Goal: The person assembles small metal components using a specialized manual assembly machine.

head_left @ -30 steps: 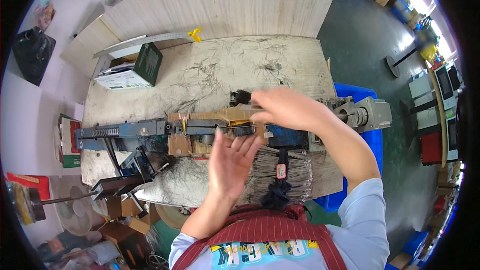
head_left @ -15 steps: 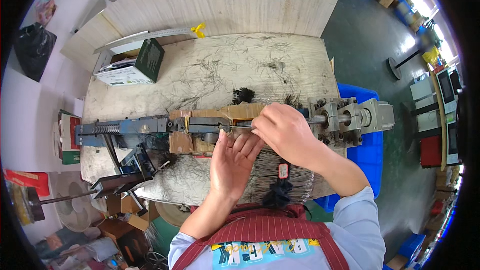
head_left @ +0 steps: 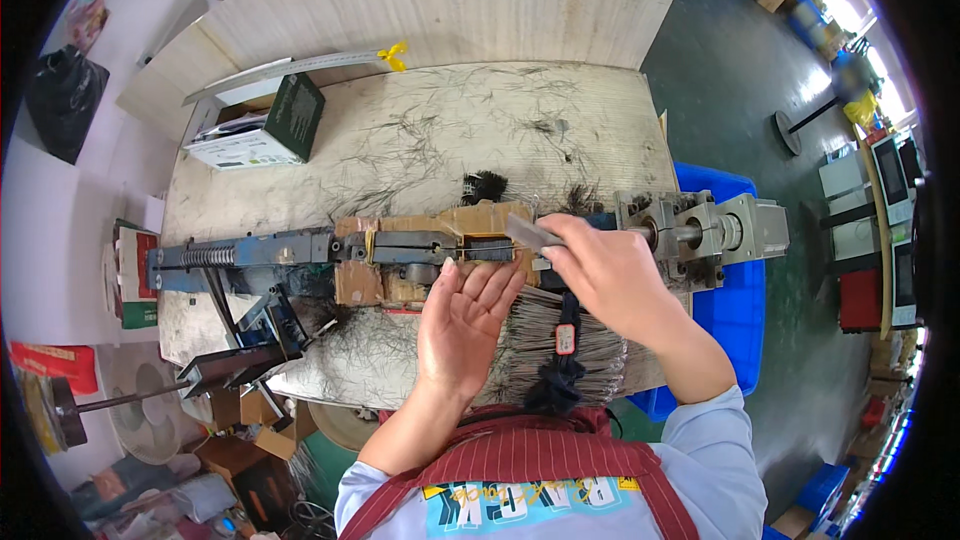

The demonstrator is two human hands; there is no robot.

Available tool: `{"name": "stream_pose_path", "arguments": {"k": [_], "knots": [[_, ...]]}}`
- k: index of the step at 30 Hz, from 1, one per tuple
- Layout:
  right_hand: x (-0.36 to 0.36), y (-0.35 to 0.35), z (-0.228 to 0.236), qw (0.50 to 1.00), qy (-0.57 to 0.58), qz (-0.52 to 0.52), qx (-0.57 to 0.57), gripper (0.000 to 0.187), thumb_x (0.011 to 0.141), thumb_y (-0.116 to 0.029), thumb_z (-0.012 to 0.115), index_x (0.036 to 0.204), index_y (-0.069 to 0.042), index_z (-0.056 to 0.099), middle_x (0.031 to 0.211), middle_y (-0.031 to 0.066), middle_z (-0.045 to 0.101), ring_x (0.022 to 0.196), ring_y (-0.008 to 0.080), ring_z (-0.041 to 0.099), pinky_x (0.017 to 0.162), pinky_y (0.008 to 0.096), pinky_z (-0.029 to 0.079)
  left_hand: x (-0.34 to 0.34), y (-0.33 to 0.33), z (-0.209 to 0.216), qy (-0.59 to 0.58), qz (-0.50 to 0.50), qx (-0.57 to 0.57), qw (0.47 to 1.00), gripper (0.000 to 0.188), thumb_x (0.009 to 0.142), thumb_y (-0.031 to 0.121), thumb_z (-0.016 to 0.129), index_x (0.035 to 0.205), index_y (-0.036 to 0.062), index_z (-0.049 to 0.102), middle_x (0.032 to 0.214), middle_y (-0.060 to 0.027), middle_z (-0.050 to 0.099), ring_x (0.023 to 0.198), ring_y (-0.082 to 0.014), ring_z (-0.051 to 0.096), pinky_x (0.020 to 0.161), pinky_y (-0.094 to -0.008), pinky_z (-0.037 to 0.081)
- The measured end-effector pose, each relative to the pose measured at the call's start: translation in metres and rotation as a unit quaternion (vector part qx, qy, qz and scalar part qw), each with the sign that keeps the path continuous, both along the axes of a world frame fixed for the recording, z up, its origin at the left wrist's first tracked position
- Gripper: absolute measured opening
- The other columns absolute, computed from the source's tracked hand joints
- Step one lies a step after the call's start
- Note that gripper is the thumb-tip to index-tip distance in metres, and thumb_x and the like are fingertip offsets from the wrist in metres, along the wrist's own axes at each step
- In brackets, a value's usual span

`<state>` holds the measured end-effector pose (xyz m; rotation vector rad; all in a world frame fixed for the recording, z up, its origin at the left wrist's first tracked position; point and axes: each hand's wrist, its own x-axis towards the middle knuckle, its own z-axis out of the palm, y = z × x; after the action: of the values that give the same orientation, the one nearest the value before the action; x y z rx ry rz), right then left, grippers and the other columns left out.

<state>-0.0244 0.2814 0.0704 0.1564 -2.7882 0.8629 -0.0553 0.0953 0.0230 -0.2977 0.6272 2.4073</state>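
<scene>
A long metal fixture runs across the bench, with a slotted section wrapped in brown cardboard at its middle. Dark bristles show inside that slot. My right hand pinches a flat grey metal strip just above the slot's right end. Beneath the slot's near edge lies my left hand, palm up, fingers stretched out and thumb tip beside the fixture. I see nothing resting in its palm. A bundle of thin grey wires lies on the bench between my hands, nearer my body.
Bearing blocks and a motor sit at the fixture's right end, above a blue bin. A black round brush lies behind the slot. An open carton and steel ruler stand back left. Loose bristles litter the bench.
My right hand has moved right, away from my left fingertips, and the grey metal strip now shows in its grip. The slot is uncovered. My left hand has barely moved.
</scene>
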Motion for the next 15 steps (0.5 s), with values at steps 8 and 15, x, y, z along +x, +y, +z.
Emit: {"name": "stream_pose_path", "arguments": {"k": [8, 15], "knots": [[0.003, -0.035, 0.002, 0.958, 0.058, 0.080, 0.269, 0.045, 0.075, -0.013, 0.061, 0.116, 0.005, 0.057, 0.071, 0.0071, 0.060, 0.058, 0.0178, 0.064, 0.048, 0.0291, 0.050, -0.002, -0.004, 0.005, 0.022, -0.030, -0.012, 0.999, 0.041, 0.101, 0.038, 0.042, 0.115, -0.0006, 0.048, 0.132, -0.0205, 0.050, 0.127, -0.0304, 0.047, 0.110, -0.0417, 0.034], [-0.003, -0.033, 0.002, 0.944, 0.045, 0.096, 0.312, 0.045, 0.074, -0.013, 0.061, 0.115, 0.006, 0.058, 0.070, 0.0069, 0.060, 0.057, 0.0176, 0.064, 0.046, 0.0284, 0.049, -0.005, -0.007, 0.013, 0.007, -0.069, -0.041, 0.997, 0.041, 0.100, 0.038, 0.045, 0.116, 0.0005, 0.050, 0.130, -0.0175, 0.053, 0.124, -0.0273, 0.049, 0.108, -0.0401, 0.035]]}}
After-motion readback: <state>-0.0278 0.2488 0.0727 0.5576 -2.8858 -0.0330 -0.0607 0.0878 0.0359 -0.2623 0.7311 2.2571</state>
